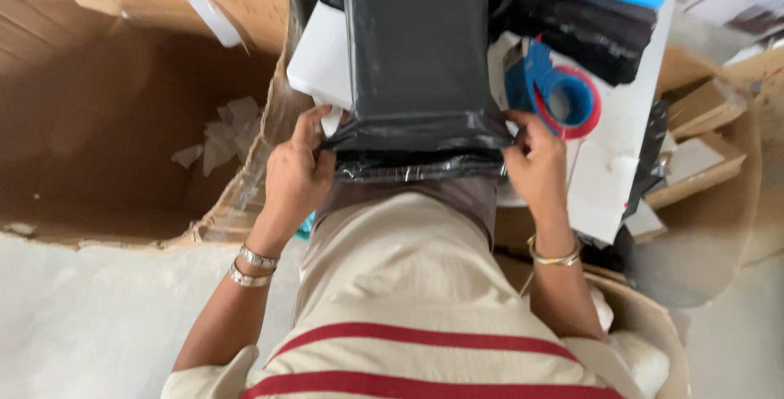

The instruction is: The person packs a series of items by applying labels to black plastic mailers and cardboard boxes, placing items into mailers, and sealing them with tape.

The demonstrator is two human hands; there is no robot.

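At far left, a large open cardboard box (122,121) sits on the floor. Beside it, the left hand (296,172) pinches the folded near edge of a dark grey plastic mailer bag (416,64) lying on the white counter (608,170). The right hand (535,162) grips the bag's other corner, just below a blue and red tape dispenser (555,93).

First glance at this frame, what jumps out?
A dark grey plastic mailer bag fills the centre, its near edge pinched by the left hand and right hand. Right of it lies a blue and red tape dispenser; a big open cardboard box sits on the left.
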